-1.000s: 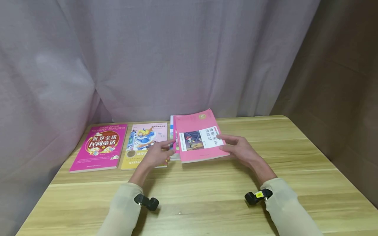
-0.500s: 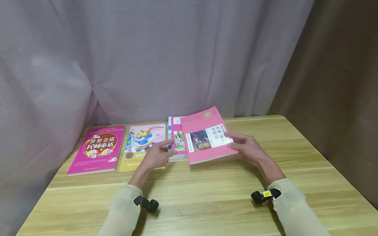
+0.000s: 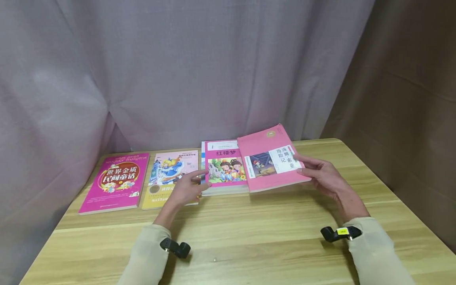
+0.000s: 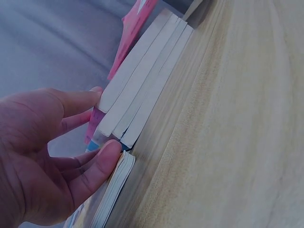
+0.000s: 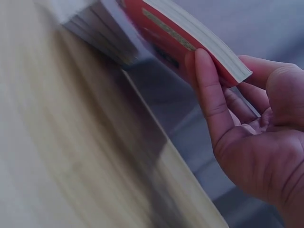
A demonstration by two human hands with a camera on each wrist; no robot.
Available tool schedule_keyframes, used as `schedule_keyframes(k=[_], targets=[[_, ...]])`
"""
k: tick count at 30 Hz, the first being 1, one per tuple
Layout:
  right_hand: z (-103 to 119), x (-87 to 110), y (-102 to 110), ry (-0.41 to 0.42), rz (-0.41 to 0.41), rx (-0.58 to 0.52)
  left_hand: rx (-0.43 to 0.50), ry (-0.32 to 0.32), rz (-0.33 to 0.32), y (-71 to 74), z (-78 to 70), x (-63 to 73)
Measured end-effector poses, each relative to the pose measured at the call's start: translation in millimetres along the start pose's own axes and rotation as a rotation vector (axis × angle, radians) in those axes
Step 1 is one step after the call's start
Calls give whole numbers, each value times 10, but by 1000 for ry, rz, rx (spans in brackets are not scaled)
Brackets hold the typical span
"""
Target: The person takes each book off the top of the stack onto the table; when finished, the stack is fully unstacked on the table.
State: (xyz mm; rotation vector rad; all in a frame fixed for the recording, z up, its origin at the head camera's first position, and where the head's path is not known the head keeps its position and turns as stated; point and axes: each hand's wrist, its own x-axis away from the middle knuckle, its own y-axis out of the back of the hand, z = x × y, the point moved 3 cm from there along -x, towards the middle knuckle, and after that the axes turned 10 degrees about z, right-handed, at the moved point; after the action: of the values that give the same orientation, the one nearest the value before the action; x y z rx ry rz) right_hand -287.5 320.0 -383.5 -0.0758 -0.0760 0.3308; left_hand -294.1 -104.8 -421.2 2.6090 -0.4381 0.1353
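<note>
My right hand (image 3: 329,178) pinches the right edge of a pink paperback (image 3: 267,184), thumb on one cover and fingers on the other. The book is raised and tilted, its left part overlapping a stack of books. On top of that stack is a magenta-pink book (image 3: 227,170) picturing two cartoon children. In the left wrist view several page blocks (image 4: 142,71) show in the stack. My left hand (image 3: 187,188) has its relaxed fingertips right at the stack's left edge, holding nothing. It covers part of a yellow-and-pink book (image 3: 171,162) with a blonde girl on its cover.
A magenta book (image 3: 115,180) lies flat at the far left of the wooden table (image 3: 249,237). A grey curtain (image 3: 213,71) hangs behind the table, and a darker cloth (image 3: 402,118) hangs on the right side.
My right hand has carried the pink paperback to the right, off most of the stack, uncovering the two-children cover. The left hand has stayed by the stack's left edge.
</note>
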Motion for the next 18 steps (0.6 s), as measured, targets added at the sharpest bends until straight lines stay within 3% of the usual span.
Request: schedule_keyframes(k=[9, 18], targets=[[62, 164, 319, 12, -37, -5, 14, -19, 7, 11, 18, 0], [-97, 86, 444, -9, -55, 6, 29, -16, 10, 8, 20, 13]])
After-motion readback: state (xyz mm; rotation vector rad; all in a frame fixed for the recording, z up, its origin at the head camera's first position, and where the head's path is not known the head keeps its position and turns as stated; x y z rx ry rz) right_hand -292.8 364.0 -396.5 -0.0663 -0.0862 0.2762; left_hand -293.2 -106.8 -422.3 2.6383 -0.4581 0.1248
